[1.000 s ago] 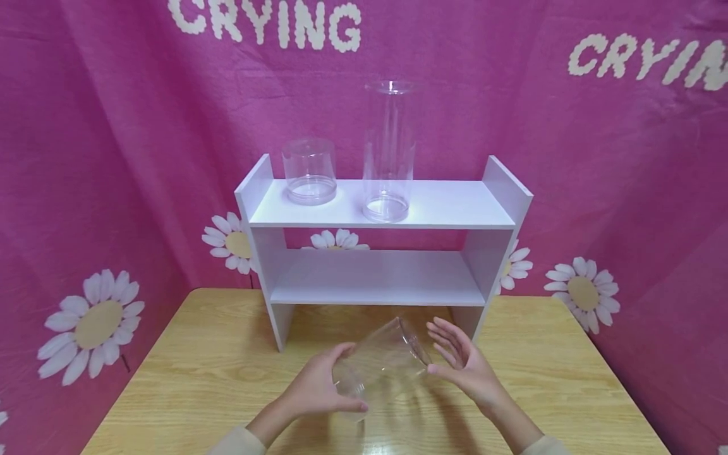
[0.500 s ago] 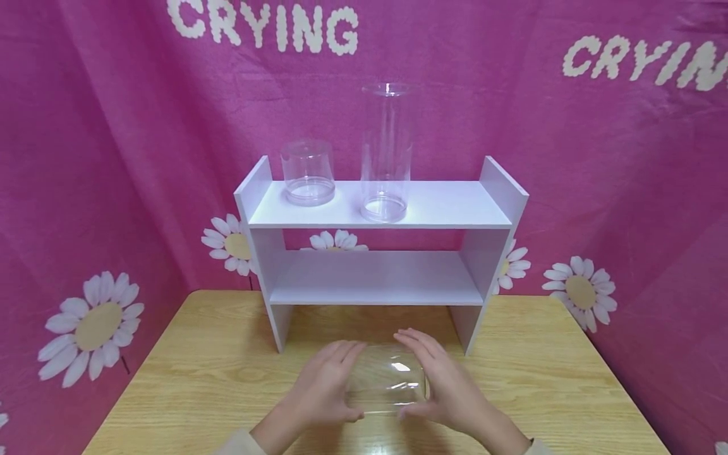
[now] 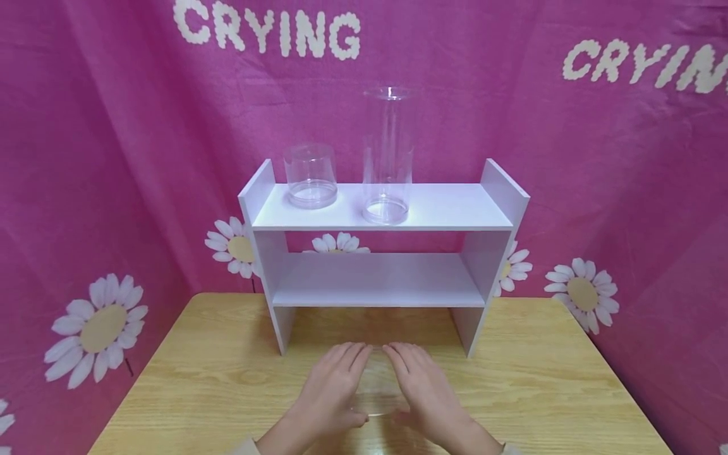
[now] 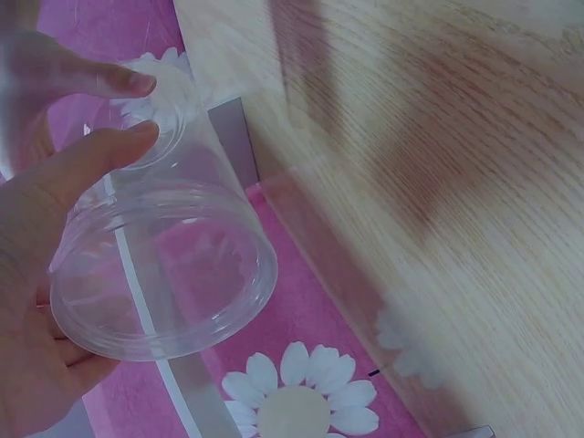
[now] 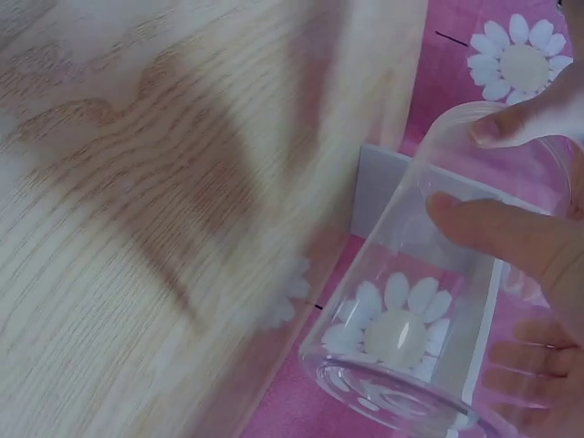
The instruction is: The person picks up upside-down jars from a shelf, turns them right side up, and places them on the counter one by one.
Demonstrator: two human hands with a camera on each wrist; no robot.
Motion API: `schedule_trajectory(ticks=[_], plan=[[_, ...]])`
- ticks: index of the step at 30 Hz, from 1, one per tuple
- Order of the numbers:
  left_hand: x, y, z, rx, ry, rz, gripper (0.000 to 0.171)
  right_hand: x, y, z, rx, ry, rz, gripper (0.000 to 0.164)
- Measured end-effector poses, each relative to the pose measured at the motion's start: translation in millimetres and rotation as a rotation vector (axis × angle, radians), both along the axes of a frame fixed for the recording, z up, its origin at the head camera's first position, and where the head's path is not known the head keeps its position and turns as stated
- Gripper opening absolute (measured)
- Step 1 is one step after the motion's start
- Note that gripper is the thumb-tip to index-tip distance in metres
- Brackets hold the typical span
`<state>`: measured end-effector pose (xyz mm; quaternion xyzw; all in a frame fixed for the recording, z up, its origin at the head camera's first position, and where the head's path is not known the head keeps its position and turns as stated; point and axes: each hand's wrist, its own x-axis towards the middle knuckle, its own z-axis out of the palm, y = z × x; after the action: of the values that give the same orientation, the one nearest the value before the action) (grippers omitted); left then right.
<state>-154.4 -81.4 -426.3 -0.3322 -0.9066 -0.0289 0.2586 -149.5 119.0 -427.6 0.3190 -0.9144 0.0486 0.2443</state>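
Between my two hands lies a clear, see-through cylindrical jar (image 3: 378,382), held on its side over the wooden table, in front of the shelf. My left hand (image 3: 332,388) grips its left part, thumb on the near side and fingers over the far side. From the right, my right hand (image 3: 425,393) grips it the same way, the fingertips of both hands close together. In the left wrist view a ridged round end of the jar (image 4: 219,333) faces the camera. The right wrist view shows its smooth wall (image 5: 401,274) and the other round end.
A white two-tier shelf (image 3: 455,205) stands at the back of the wooden table (image 3: 569,379). On its top board are a short clear jar (image 3: 309,169) at left and a tall clear cylinder (image 3: 389,145) near the middle. A pink flowered curtain (image 3: 569,158) hangs behind.
The jar has gone from tilted to level on its side. My right hand has closed in from the jar's right end, and both hands now hold it closer together.
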Motion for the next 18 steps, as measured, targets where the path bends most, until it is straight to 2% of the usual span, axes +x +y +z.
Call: schedule_trajectory(ticks=[5, 9, 14, 18], plan=[[0.1, 2.1, -1.2, 0.015, -0.007, 0.006, 0.108, -2.6, 0.5, -2.4, -0.048, 0.011, 0.01, 0.105], [1.1, 0.1, -1.0, 0.07, -0.078, 0.008, 0.112, -4.5, 4.8, -5.5, -0.08, -0.016, 0.026, 0.107], [3.9, -11.8, -3.1, 0.217, -0.163, 0.006, 0.099, -6.4, 16.8, -13.7, -0.147, -0.082, 0.063, 0.106], [1.7, -27.4, -5.9, 0.356, -0.202, 0.017, 0.084, -6.7, 30.6, -20.7, -0.203, -0.155, 0.047, 0.106]])
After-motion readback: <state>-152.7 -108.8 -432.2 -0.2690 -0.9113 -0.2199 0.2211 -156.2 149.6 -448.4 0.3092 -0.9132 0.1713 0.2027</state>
